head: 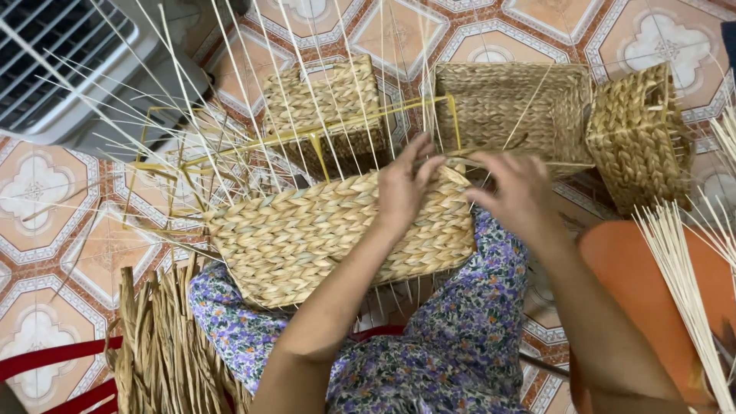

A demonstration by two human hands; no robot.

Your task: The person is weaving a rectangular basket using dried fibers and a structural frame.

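Note:
A half-woven straw basket (307,238) lies across my lap, its braided side facing up. Thin pale upright stakes (230,115) fan out from it over a yellow wire frame (307,134). My left hand (406,184) presses on the basket's upper right edge with the fingers spread over the weave. My right hand (517,192) is just to its right and pinches a flat straw strand (491,149) at that same edge.
Three finished woven baskets stand on the tiled floor: one behind the frame (322,100), one at centre right (514,103), one tipped at far right (640,134). A bundle of dried straw (165,353) lies lower left, thin sticks (682,284) at right, a grey grille (69,61) top left.

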